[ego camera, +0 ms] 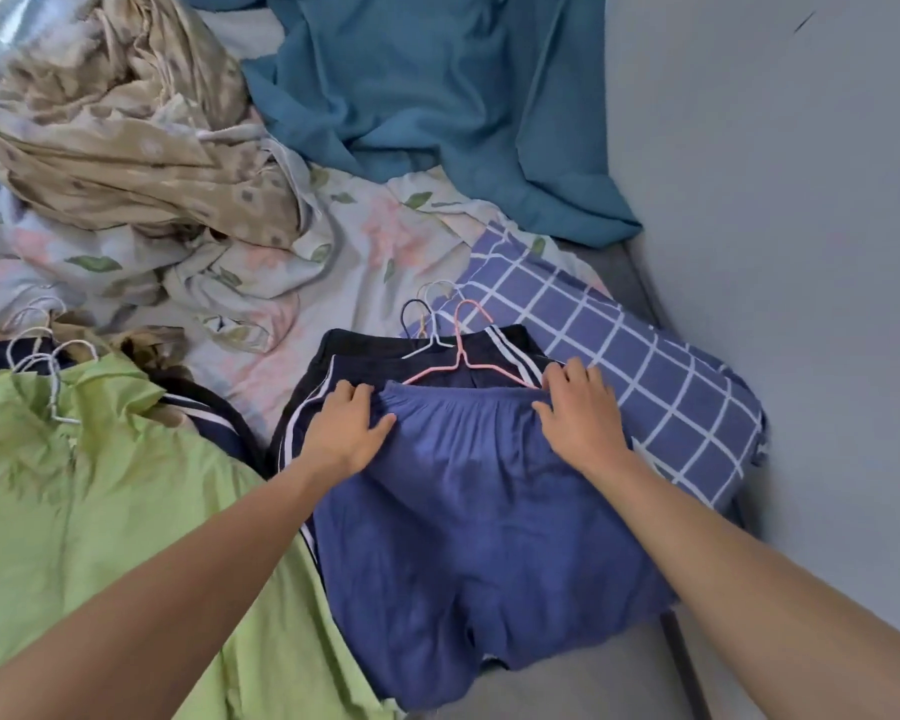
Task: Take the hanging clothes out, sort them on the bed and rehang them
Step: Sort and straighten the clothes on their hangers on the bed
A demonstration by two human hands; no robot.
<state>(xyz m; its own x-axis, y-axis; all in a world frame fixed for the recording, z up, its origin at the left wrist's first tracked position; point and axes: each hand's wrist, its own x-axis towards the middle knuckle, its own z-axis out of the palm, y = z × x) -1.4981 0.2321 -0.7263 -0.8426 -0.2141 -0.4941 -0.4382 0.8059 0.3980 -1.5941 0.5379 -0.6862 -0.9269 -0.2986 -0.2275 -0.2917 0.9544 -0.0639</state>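
1. Two hands of mine lie on the blue shorts [468,517] at the bed's right edge, beside the wall [801,252].
2. My left hand [346,426] rests flat on the waistband's left end, grip wide, fingers straight.
3. My right hand [578,410] presses the waistband's right end, grip wide, fingertips touching the pink hanger [463,356].
4. Dark striped shorts [333,366] lie under the blue pair, partly on a checked pillow [645,366].
5. Green shirt [74,511] on white hangers [48,366] lies at the left.
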